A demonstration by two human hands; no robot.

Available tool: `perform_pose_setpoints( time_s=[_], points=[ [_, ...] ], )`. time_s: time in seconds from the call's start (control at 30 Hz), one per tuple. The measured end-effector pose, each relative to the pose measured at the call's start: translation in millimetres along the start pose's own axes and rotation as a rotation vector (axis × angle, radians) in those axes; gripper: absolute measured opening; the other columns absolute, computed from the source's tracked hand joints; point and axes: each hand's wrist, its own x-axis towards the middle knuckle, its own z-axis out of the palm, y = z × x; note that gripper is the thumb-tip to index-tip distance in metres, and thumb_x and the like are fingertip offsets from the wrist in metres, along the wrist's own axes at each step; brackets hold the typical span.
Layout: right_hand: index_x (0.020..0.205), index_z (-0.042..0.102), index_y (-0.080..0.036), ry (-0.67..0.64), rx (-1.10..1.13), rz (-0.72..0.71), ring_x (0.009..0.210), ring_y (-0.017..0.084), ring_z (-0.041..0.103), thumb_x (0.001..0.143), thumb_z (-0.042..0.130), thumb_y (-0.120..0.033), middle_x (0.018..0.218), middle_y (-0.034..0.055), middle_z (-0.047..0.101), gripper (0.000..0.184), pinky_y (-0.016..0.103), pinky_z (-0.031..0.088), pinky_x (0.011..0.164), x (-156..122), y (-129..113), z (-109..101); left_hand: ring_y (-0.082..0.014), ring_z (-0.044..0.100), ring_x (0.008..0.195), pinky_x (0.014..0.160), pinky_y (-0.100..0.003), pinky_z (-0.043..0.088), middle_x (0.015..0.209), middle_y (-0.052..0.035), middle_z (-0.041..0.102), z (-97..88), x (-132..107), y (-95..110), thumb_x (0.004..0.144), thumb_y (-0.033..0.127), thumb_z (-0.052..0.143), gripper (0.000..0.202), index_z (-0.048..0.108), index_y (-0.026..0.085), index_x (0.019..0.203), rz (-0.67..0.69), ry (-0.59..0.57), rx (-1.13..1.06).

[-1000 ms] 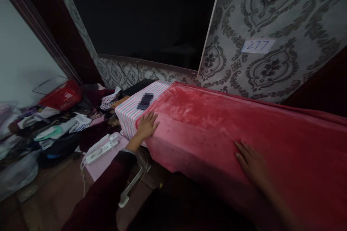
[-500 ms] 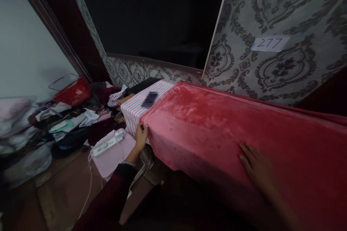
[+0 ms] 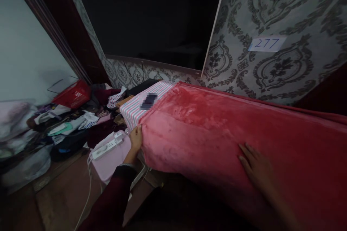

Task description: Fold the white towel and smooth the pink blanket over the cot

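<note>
Apparently, blanket (image 3: 203, 130): soft, limp, light; grip by edge (image 3: 150, 114).
Left hand (image 3: 136, 138): curled, seemingly pinching that edge.
Right hand (image 3: 255, 164): spread flat on top.

The left hand (image 3: 136, 138), near eight o'clock, has bent fingers with tips partly hidden; its sleeved forearm (image 3: 112, 193) slants toward one. At four o'clock, the right hand (image 3: 256, 164) lies palm down, fingers extended toward eleven, bare wrist (image 3: 271, 189) behind.

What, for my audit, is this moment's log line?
left hand: at red cloth edge | right hand: on red cloth | dark item: on striped cloth
</note>
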Motion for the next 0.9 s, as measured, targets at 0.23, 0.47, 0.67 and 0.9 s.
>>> perform_pose_setpoints(
  time_s=[0.23,0.47,0.67,0.9],
  points=[
    [0.139,0.063,-0.018,0.000,-0.018,-0.008,0.136,0.034,0.054,0.098,0.026,-0.052,0.145,0.0134,0.061,0.064,0.057,0.042,0.114,0,-1,1,-0.0261,0.064,0.072,0.071,-0.035,0.049,0.063,-0.0069,0.065,6.9,6,4,0.087,0.040,0.045,0.033,0.053,0.025,0.059,-0.003,0.000,0.097],
    [0.139,0.063,-0.016,-0.002,-0.027,-0.017,0.135,0.036,0.055,0.099,0.027,-0.051,0.143,0.0158,0.062,0.064,0.059,0.043,0.112,0,3,7,-0.0253,0.064,0.073,0.069,-0.034,0.046,0.068,-0.0084,0.067,3.3,0,10,0.090,0.036,0.042,0.034,0.057,0.024,0.062,0.001,0.060,0.144],
    [0.140,0.062,-0.016,0.055,0.054,-0.033,0.127,0.036,0.061,0.098,0.033,-0.051,0.136,0.0168,0.066,0.062,0.057,0.047,0.110,16,0,-6,-0.0212,0.054,0.065,0.063,-0.032,0.039,0.060,-0.0043,0.059,-16.3,9,19,0.091,0.040,0.041,0.038,0.049,0.024,0.059,0.022,0.098,0.149],
    [0.140,0.063,-0.022,-0.019,-0.079,-0.007,0.133,0.035,0.057,0.098,0.029,-0.048,0.146,0.0135,0.060,0.061,0.058,0.045,0.109,13,-21,1,-0.0232,0.057,0.065,0.064,-0.033,0.040,0.059,-0.0058,0.060,-20.3,10,5,0.087,0.041,0.044,0.037,0.047,0.026,0.054,0.029,0.019,0.173]
  ],
)
